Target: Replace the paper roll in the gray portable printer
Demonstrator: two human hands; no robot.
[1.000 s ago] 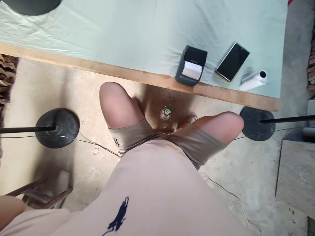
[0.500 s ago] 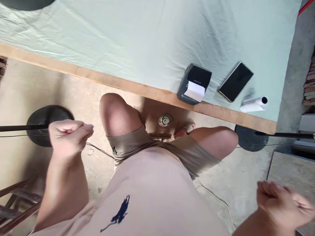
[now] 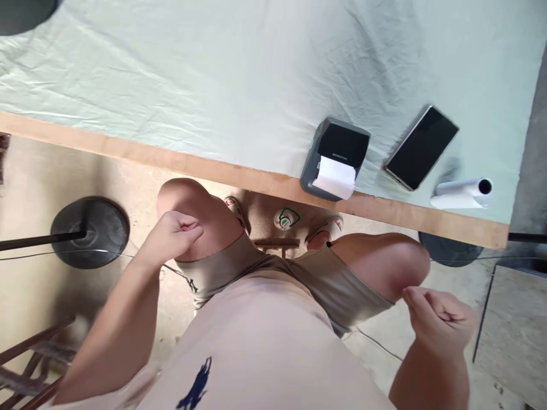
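My left hand (image 3: 177, 236) is curled into a fist over the knee on the left, with nothing showing in it. On the other side my right hand (image 3: 440, 319) is also a fist, just below the knee on the right, and it too appears to hold nothing. A small dark label printer (image 3: 342, 142) with a white paper strip (image 3: 335, 176) coming out stands at the near edge of the table. To its right lies a smartphone (image 3: 422, 148) with a black screen. A partly unrolled white paper roll (image 3: 461, 191) rests beyond the phone, near the table corner.
A pale green cloth (image 3: 192, 74) covers the table, leaving its wooden edge (image 3: 171, 156) bare. Black round stand bases (image 3: 109, 230) sit on the floor at both sides, with thin cables nearby. A wooden rack (image 3: 38, 359) is at lower left. A bottle-like object (image 3: 284, 221) stands between the feet.
Both fists have moved inward toward the knees, my left to the right and my right leftward and up. The view has shifted slightly; the printer, phone and roll stay on the table.
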